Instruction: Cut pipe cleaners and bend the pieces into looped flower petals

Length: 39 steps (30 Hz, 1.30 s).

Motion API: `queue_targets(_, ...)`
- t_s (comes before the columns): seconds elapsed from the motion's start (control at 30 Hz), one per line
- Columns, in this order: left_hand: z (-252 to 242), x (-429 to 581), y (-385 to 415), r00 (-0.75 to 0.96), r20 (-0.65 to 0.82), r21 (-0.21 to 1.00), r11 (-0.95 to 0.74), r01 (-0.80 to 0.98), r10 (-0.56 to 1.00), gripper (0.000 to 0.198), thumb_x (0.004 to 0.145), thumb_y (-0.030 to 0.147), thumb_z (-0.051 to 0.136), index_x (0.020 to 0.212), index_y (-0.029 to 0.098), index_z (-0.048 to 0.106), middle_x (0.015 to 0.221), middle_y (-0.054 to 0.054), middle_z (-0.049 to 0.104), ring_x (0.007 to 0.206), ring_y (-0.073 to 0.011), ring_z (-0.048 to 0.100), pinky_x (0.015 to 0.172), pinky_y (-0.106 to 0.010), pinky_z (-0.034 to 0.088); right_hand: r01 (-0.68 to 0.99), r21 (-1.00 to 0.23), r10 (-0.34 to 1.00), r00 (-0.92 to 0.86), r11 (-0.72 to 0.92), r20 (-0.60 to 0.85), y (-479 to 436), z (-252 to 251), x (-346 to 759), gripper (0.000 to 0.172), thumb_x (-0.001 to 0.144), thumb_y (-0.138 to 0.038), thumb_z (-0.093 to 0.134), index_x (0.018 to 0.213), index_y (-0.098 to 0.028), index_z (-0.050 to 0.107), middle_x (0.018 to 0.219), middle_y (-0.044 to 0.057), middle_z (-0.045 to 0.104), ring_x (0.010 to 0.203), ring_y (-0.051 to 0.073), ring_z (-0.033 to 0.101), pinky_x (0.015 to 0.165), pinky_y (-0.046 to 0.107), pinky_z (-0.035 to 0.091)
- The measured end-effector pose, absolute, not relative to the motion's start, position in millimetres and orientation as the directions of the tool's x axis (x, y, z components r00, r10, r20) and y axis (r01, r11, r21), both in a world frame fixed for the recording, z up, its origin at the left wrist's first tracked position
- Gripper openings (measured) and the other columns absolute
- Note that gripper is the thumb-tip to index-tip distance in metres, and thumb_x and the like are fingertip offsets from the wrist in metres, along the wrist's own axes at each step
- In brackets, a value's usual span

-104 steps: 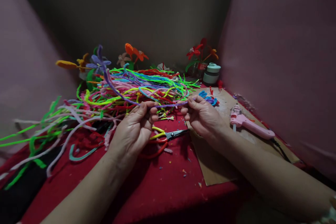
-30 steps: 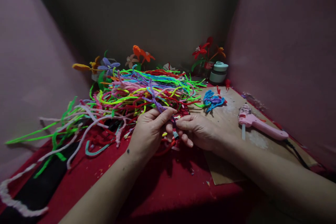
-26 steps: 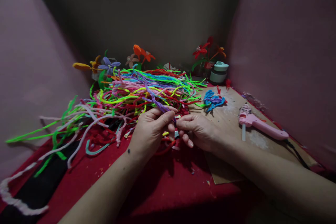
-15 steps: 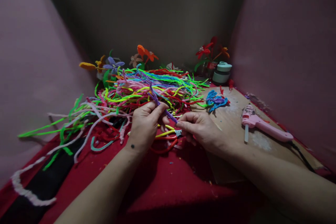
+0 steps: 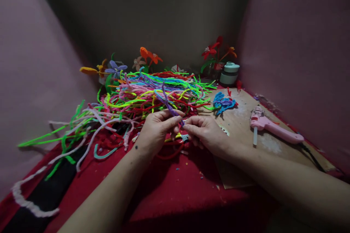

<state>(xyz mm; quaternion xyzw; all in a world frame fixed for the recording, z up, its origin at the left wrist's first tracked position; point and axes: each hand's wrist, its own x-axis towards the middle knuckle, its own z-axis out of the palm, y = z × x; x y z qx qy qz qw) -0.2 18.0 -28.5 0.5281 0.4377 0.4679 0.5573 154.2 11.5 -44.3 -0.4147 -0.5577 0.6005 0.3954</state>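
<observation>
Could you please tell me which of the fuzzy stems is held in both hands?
It's the purple stem pinched by the left hand and the right hand; the other stems, some purple too, lie heaped behind or strewn to the left.

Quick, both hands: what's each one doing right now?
Left hand: closed, holding the purple pipe cleaner between thumb and fingers.
Right hand: closed, pinching the near end of the same purple pipe cleaner.

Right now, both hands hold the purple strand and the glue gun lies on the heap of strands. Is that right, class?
No: the glue gun lies on the board, as the head view shows. The left hand and right hand do hold the purple strand.
</observation>
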Motion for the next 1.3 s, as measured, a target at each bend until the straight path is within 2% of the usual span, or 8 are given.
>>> queue_targets(0.23,-33,8,20,-0.001,0.049,0.983,-0.048,-0.178,0.999,0.024,0.072,0.03,0.065,0.091,0.014,0.065,0.047,0.006,0.052,0.039,-0.006,0.045,0.041,-0.018,0.038,-0.027,-0.999,0.945,-0.326,-0.02,-0.01,9,-48,151,0.017,0.078,-0.026,0.056,0.066,-0.016,0.05,0.046,-0.007,0.046,0.034,0.003,0.038,0.032,0.014,0.027)
queue_targets(0.4,-28,5,25,-0.052,0.078,0.929,-0.092,-0.357,0.996,0.014,0.071,0.019,0.064,0.083,0.013,0.061,0.045,0.007,0.046,0.037,-0.0048,0.041,0.04,-0.017,0.035,-0.001,-0.995,0.94,-0.328,0.1,0.095,5,-55,152,0.02,0.079,-0.029,0.057,0.065,-0.016,0.05,0.05,-0.006,0.047,0.039,0.004,0.042,0.035,0.016,0.028)
queue_targets(0.57,-21,4,24,-0.038,0.065,0.884,-0.075,-0.462,0.997,0.005,0.073,0.012,0.059,0.078,0.013,0.058,0.047,0.006,0.048,0.042,-0.0058,0.044,0.042,-0.018,0.039,0.037,-0.995,0.952,-0.296,0.097,0.082,4,-53,154,0.02,0.08,-0.03,0.057,0.066,-0.016,0.05,0.048,-0.006,0.046,0.039,0.004,0.039,0.037,0.017,0.029)
queue_targets(0.77,-15,-13,33,-0.183,0.054,0.813,-0.15,-0.563,0.982,0.008,0.073,0.003,0.056,0.074,0.011,0.058,0.059,0.004,0.051,0.042,-0.0031,0.043,0.035,-0.015,0.036,0.017,-0.999,0.948,-0.317,0.041,0.034,0,-52,156,0.02,0.081,-0.031,0.056,0.069,-0.016,0.05,0.049,-0.006,0.048,0.039,0.003,0.041,0.037,0.016,0.029)
queue_targets(0.9,-21,-23,39,-0.166,-0.081,0.769,-0.044,-0.638,0.983,0.01,0.074,0.001,0.052,0.077,0.007,0.06,0.066,-0.001,0.057,0.049,-0.0039,0.051,0.041,-0.014,0.043,-0.032,-0.999,0.962,-0.274,-0.026,-0.017,2,-52,157,0.021,0.08,-0.033,0.058,0.07,-0.016,0.051,0.048,-0.006,0.048,0.036,0.003,0.039,0.035,0.016,0.027)
queue_targets(1.0,-26,-16,33,0.097,-0.169,0.818,0.195,-0.541,0.981,0.015,0.069,0.001,0.058,0.083,0.007,0.063,0.068,-0.003,0.06,0.048,-0.0049,0.052,0.042,-0.016,0.044,-0.078,-0.994,0.966,-0.254,-0.073,-0.051,4,-51,157,0.023,0.079,-0.036,0.058,0.07,-0.017,0.05,0.048,-0.006,0.049,0.034,0.003,0.038,0.034,0.016,0.024)
queue_targets(1.1,-31,-4,24,0.36,-0.203,0.881,0.331,-0.339,0.91,0.019,0.068,0.014,0.068,0.086,0.01,0.064,0.067,-0.002,0.06,0.046,-0.0061,0.052,0.04,-0.018,0.044,-0.091,-0.993,0.961,-0.272,-0.08,-0.053,5,-49,158,0.025,0.079,-0.037,0.059,0.067,-0.016,0.05,0.048,-0.006,0.049,0.035,0.003,0.039,0.034,0.016,0.025)
queue_targets(1.3,-39,6,17,0.298,-0.166,0.951,0.232,-0.204,0.94,0.022,0.069,0.03,0.069,0.08,0.012,0.065,0.051,0.002,0.055,0.038,-0.0061,0.048,0.038,-0.017,0.038,-0.117,-0.985,0.948,-0.306,-0.127,-0.086,4,-46,157,0.026,0.078,-0.038,0.06,0.067,-0.016,0.05,0.046,-0.006,0.049,0.033,0.003,0.038,0.031,0.015,0.021)
